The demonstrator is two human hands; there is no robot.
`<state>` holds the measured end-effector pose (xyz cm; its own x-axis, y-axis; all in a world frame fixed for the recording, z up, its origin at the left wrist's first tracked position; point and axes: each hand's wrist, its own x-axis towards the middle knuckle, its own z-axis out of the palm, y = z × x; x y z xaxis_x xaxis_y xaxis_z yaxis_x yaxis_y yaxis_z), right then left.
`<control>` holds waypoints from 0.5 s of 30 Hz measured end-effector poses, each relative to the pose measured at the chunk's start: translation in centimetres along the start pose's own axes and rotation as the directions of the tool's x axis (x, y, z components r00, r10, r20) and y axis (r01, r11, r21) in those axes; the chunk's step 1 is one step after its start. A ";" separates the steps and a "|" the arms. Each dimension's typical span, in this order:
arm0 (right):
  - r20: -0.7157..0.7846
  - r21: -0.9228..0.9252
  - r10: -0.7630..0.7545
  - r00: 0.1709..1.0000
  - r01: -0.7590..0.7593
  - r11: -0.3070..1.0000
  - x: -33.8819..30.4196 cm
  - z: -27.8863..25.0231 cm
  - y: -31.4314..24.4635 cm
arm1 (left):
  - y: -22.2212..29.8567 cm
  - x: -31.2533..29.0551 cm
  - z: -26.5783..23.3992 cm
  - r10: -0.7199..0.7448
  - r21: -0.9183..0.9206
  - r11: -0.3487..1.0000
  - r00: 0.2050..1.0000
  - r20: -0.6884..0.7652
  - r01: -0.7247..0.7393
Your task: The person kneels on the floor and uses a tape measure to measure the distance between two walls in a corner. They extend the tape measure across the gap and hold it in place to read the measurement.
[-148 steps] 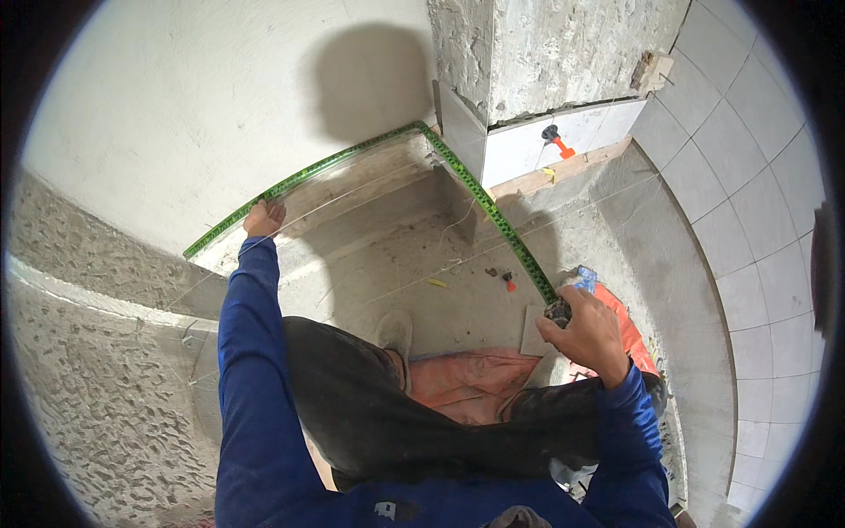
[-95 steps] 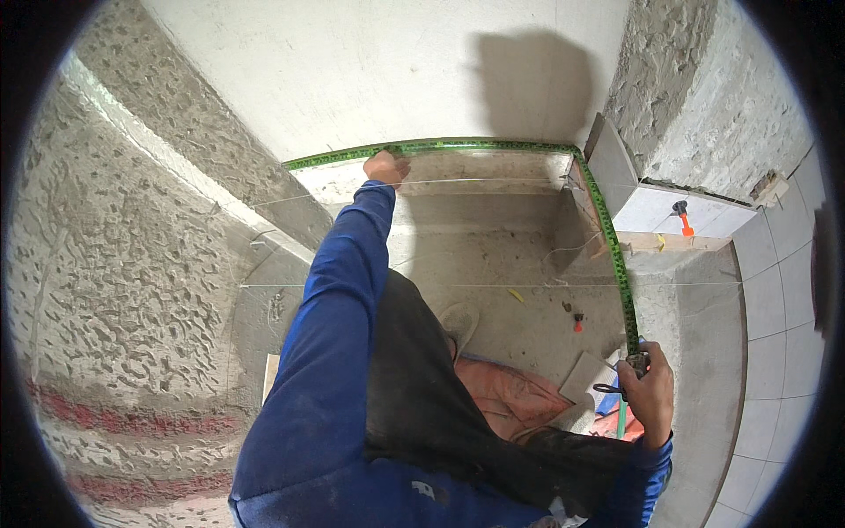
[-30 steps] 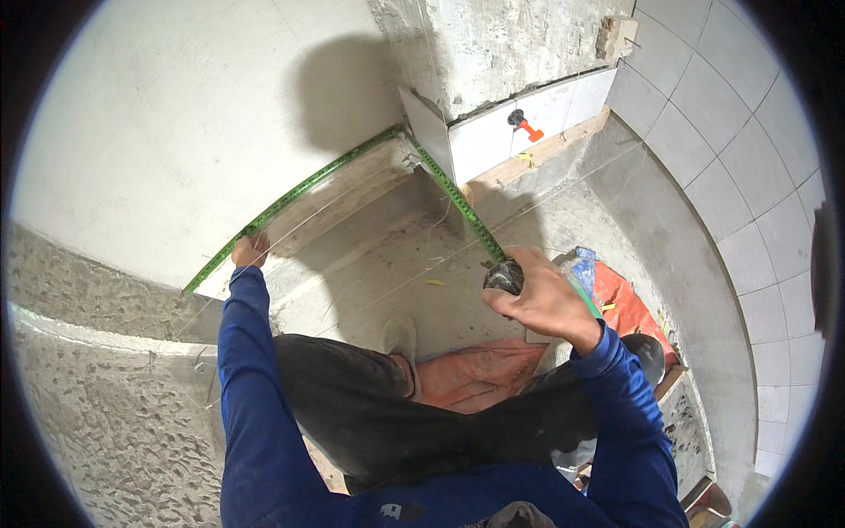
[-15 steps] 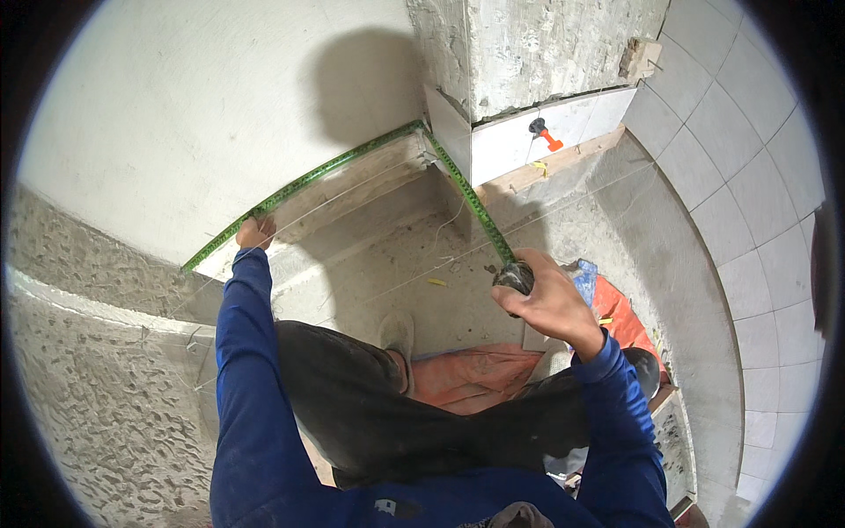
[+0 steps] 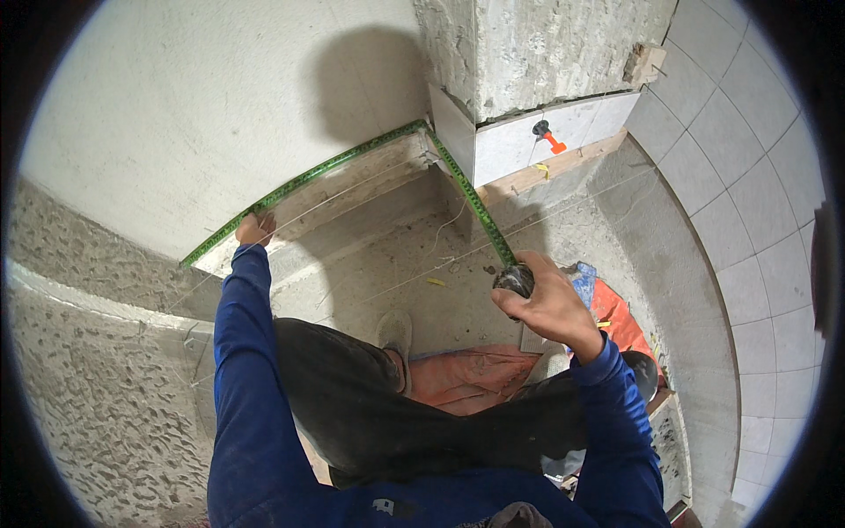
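Note:
A tape measure (image 5: 513, 281) with a dark case sits in my right hand (image 5: 553, 299), fingers wrapped round it. Its green blade (image 5: 466, 187) runs up to the wall corner, bends there, and lies along the top of a pale ledge (image 5: 352, 179) at the foot of the white wall. Near the blade's far-left stretch, my left hand (image 5: 256, 229) pinches the blade against the ledge, with its fingertips partly hidden. The blade's free end reaches the left end of the ledge.
White tiles (image 5: 510, 145) with a black and orange tile leveller (image 5: 549, 137) clad the pillar foot above a wooden batten (image 5: 563, 163). Thin strings cross the space. An orange sheet (image 5: 466, 377) lies under my legs. Tiled wall (image 5: 731, 150) rises at right.
Both hands and the tape stay practically in place. The view has shifted very slightly.

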<state>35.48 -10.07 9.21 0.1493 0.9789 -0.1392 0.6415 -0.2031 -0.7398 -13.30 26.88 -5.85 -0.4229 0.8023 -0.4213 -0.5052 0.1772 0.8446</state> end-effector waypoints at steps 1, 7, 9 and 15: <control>0.001 0.008 -0.007 1.000 0.007 1.000 0.0 0.1 0.0 | 0.0 0.1 0.0 0.003 0.000 1.000 1.000 0.010 -0.003; -0.036 -0.016 -0.022 0.999 0.021 1.000 0.1 0.7 0.4 | 0.2 0.7 -0.2 -0.017 -0.041 0.999 0.999 0.031 0.018; -0.029 0.007 -0.020 0.999 0.020 1.000 0.1 0.8 0.4 | 0.2 0.7 0.0 -0.016 -0.036 0.999 1.000 -0.011 0.015; -0.014 0.007 -0.020 1.000 0.021 1.000 0.2 1.1 0.4 | 0.3 0.0 0.3 -0.012 0.006 1.000 1.000 0.009 0.012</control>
<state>34.96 -9.92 8.20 0.1470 0.9825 -0.1146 0.6387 -0.1827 -0.7474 -13.18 27.10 -5.49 -0.4096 0.8054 -0.4284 -0.5062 0.1900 0.8412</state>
